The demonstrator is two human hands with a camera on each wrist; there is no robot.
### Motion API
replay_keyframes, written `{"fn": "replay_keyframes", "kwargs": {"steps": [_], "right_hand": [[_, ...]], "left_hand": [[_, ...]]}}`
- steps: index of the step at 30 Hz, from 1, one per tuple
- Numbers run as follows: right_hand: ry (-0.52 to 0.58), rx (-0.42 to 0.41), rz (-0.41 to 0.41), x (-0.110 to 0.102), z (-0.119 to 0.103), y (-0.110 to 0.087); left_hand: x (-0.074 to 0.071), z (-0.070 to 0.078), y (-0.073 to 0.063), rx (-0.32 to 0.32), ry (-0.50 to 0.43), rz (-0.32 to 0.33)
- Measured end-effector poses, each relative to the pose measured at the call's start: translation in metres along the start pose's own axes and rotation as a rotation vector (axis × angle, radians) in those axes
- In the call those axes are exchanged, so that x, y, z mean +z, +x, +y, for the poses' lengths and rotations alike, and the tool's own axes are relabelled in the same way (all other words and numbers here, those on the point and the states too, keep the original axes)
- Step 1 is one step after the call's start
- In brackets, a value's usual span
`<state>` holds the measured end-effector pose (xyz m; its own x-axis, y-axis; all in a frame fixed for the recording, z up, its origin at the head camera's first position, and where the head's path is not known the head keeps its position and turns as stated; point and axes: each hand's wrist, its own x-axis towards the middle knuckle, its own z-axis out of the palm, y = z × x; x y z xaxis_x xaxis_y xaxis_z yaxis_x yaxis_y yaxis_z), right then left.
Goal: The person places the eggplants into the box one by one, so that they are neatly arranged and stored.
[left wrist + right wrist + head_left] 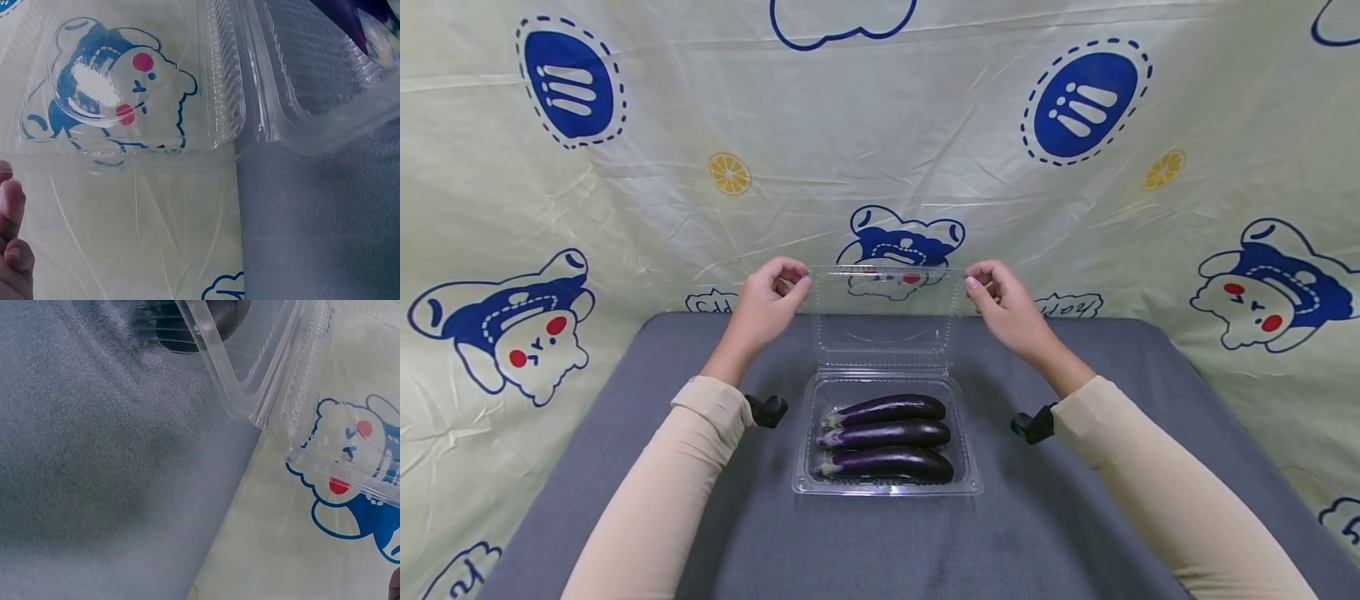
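A clear plastic clamshell box (887, 491) sits on the table with its hinged lid (883, 333) raised upright at the back. Inside the base lie three dark purple eggplants, one behind another: the back one (891, 407), the middle one (891, 434) and the front one (891, 465). Their stem ends point left. My left hand (769, 298) pinches the lid's upper left corner between thumb and fingers. At the upper right corner, my right hand (1009, 307) pinches the lid the same way. Only fingertips of the left hand (12, 206) show in the left wrist view.
A grey cloth covers the table (880, 550). Behind it hangs a pale curtain (880, 108) printed with blue cartoon figures and orange slices; the raised lid stands before it. Black wrist mounts (1033, 425) jut inward from both cuffs, on either side of the box.
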<state>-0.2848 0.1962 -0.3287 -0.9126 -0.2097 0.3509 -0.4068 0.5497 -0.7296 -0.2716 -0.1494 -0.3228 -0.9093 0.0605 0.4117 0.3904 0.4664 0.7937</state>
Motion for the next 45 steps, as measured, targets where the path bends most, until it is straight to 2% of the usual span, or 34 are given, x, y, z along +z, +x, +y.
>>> {"fn": "replay_keyframes", "kwargs": {"steps": [11,17,21,28,31,35,40,45], "right_hand": [[-0.021,-0.071,0.012,-0.006,-0.018,-0.015],[0.031,-0.107,-0.041,-0.011,-0.023,-0.023],[0.032,-0.124,-0.098,-0.014,-0.026,-0.031],[0.006,-0.131,-0.211,-0.021,-0.030,-0.047],[-0.006,-0.123,-0.248,-0.023,-0.033,-0.054],[-0.029,-0.158,-0.279,-0.021,-0.033,-0.063],[-0.045,-0.232,-0.308,-0.014,-0.029,-0.073],[-0.043,-0.293,-0.320,-0.011,-0.024,-0.083]], "left_hand": [[-0.006,0.010,-0.012,0.035,-0.027,-0.048],[-0.011,0.018,-0.019,0.072,0.004,-0.090],[-0.016,0.025,-0.026,0.070,0.031,-0.163],[-0.027,0.038,-0.042,0.055,0.054,-0.370],[-0.028,0.042,-0.047,0.047,0.057,-0.429],[-0.027,0.044,-0.055,0.025,0.069,-0.459],[-0.027,0.037,-0.067,-0.013,0.045,-0.473],[-0.026,0.032,-0.081,0.000,0.075,-0.502]]}}
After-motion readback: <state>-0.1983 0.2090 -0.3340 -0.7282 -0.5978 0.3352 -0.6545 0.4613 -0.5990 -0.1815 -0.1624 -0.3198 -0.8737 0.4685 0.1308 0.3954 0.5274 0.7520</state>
